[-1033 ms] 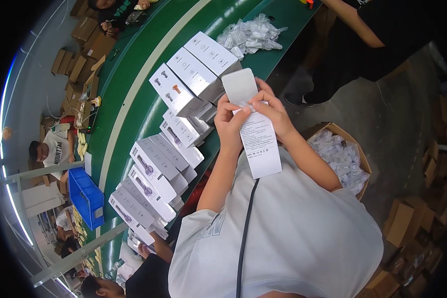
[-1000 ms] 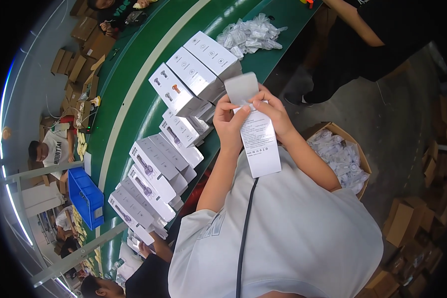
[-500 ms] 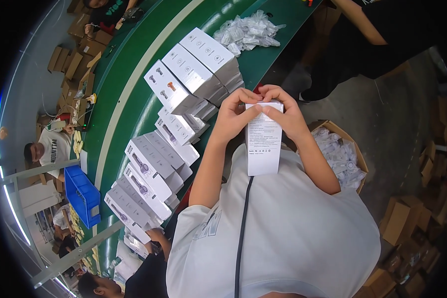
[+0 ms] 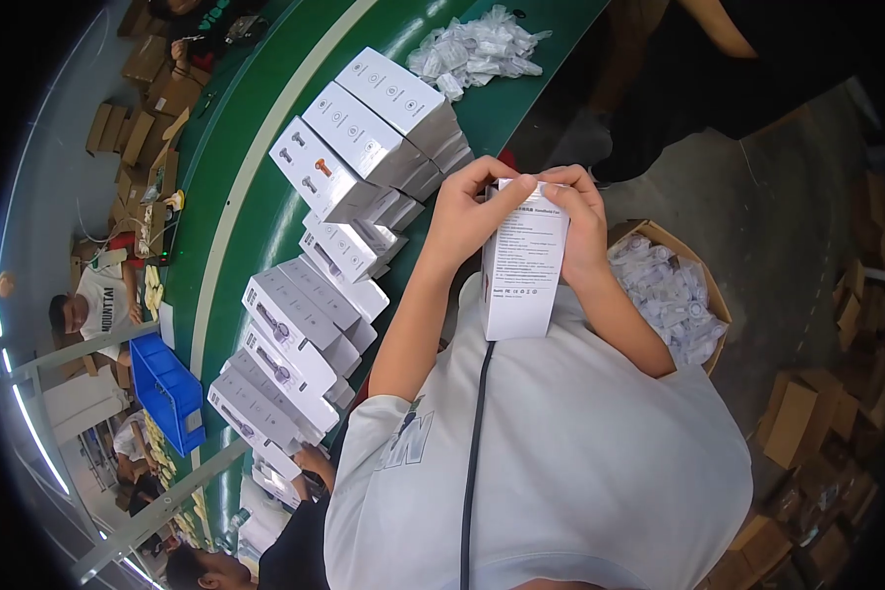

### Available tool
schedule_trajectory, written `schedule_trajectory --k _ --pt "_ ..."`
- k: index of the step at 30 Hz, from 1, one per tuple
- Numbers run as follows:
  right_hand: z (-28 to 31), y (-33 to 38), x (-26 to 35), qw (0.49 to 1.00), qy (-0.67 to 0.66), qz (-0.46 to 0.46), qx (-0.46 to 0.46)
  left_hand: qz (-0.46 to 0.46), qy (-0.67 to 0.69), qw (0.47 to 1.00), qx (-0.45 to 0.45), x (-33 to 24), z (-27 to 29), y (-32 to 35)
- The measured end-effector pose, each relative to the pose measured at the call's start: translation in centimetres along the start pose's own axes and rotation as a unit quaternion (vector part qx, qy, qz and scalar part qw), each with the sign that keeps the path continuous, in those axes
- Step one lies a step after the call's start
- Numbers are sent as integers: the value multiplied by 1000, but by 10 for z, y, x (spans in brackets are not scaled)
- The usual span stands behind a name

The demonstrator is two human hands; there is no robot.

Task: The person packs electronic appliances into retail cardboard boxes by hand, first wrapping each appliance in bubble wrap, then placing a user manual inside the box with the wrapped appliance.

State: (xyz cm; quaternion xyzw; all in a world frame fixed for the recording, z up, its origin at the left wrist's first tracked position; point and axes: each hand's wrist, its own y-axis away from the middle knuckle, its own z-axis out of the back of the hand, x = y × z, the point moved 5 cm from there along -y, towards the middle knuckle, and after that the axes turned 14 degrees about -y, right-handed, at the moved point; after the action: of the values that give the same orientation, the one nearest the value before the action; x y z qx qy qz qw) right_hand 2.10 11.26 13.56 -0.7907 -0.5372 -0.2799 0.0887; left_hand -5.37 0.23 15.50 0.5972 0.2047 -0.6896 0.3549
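A narrow white cardboard box [image 4: 527, 265] with fine dark print stands tilted in front of my chest. My left hand [image 4: 474, 211] grips its upper left side, the thumb bent over the top end. On the upper right, my right hand [image 4: 582, 221] wraps round the box with its thumb on the top edge. Both thumbs press near each other at that top end, and the fingers behind the box are partly hidden. To the left, stacked white printed boxes [image 4: 364, 133] stand on the green conveyor table [image 4: 265, 211].
Clear plastic-wrapped parts [image 4: 477, 49] lie heaped on the table's far end. An open carton [image 4: 723, 300] of similar parts is at my right. A blue crate [image 4: 167, 393] stands at the left. Co-workers sit along the table, and another person [image 4: 698, 88] stands far right.
The box in my hands has tipped slightly, and its top has come up a little. My left thumb has shifted right along the top edge.
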Motion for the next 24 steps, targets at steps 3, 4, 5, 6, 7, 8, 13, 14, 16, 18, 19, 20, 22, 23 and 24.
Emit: schedule_trajectory --k 3,4,5,6,7,8,13,14,16,18,19,20,22,23,24 --pt "8 1 4 998 19 52 7 -20 7 1000 4 -2 -7 5" --pt "13 2 3 998 20 53 6 -35 0 999 10 -2 -8 7" --pt "17 4 4 995 51 83 20 -51 -7 999 16 -2 -9 8" --pt "21 6 4 990 83 109 36 -65 -13 998 18 -2 -9 10" --pt "23 7 5 983 115 135 52 -65 -11 998 15 -1 -8 10" --pt "28 6 4 983 117 133 54 -82 -20 996 33 -1 -9 9" --pt "29 6 9 954 198 204 97 -112 -46 990 75 -2 -8 10" --pt "29 9 10 951 205 209 96 -110 -51 989 81 -2 -7 13" --pt "28 11 8 950 211 205 103 -129 -59 988 62 -5 -6 17" --pt "24 12 8 939 243 208 123 -175 -81 980 44 -9 -2 24" --pt "18 14 6 933 258 210 134 -171 -82 981 31 -5 1 28" --pt "10 17 1 935 256 201 143 -194 -71 978 -17 -2 9 34" --pt "-29 23 -10 950 207 182 148 -240 -54 963 -114 5 24 46" --pt "-38 29 -12 956 184 177 143 -237 -55 963 -120 3 31 52" --pt "-40 34 -13 957 183 171 147 -290 -72 935 -192 -7 48 65"
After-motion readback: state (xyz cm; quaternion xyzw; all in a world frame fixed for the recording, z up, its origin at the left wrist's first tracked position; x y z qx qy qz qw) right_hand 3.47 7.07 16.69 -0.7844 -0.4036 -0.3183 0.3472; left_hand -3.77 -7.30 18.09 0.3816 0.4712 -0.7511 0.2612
